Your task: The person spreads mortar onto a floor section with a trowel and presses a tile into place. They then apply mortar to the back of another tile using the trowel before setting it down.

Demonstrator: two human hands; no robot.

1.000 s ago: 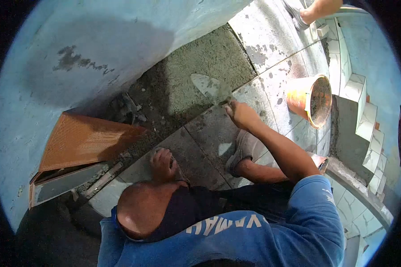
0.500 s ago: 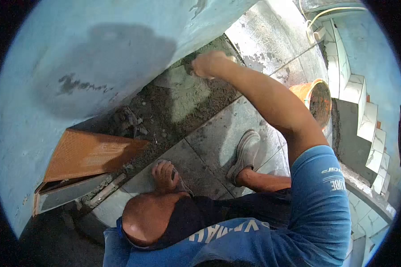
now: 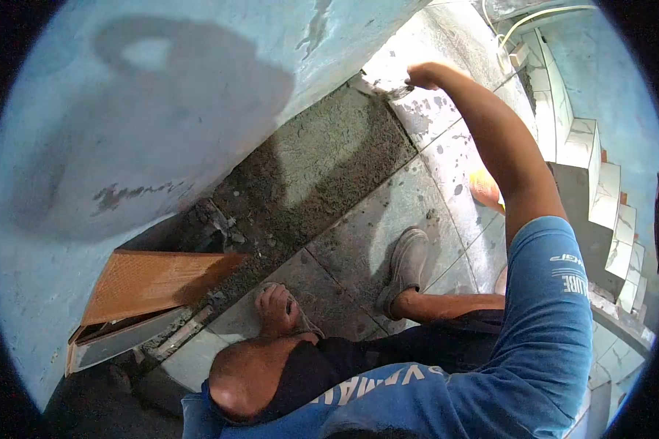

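My right hand [image 3: 426, 75] is closed at the far end of the wet mortar bed [image 3: 322, 154], beside the blue wall. It grips what looks like a trowel [image 3: 397, 92], its blade partly hidden against the bright floor and smeared mortar. Low at the left, my left hand [image 3: 274, 306] sits in front of my bent knee with its fingers curled, close to my shoe. Whatever may be inside those fingers is hidden. Between the wall and the grey floor tiles [image 3: 359, 212], the mortar has a rough, grainy surface.
An orange bucket [image 3: 483, 189] stands behind my right forearm. Leaning by the wall is an orange-brown tile or board [image 3: 161, 282], with rubble [image 3: 223, 223] near it. White-tiled steps [image 3: 604, 197] rise at the right. A pale hose [image 3: 542, 18] lies at the top.
My right hand has moved up and right, from over the mortar bed to past its far end. The mortar beneath is uncovered, and my forearm now hides most of the bucket.
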